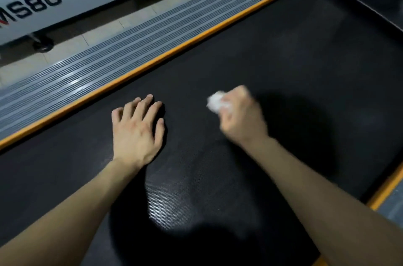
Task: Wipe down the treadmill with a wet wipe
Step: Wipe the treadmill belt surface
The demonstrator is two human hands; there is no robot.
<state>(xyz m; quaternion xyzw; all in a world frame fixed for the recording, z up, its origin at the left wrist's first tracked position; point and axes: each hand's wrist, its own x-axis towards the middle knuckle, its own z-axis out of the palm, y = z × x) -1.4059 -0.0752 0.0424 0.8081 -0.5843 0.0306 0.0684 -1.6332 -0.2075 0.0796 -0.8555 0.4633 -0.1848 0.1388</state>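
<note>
One wet wipe (216, 102) pokes from gripping right hand (242, 117); left hand (137, 128) lies flat.

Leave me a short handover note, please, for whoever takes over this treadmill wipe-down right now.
Left hand: open, flat on the black belt, holding nothing.
Right hand: grips the balled white wet wipe at the belt's surface; blurred, so contact is unclear.
Done: cannot tell how much of the belt is wiped.
Left: likely the rest of the belt, the orange strip and the grey ribbed side rail.
</note>
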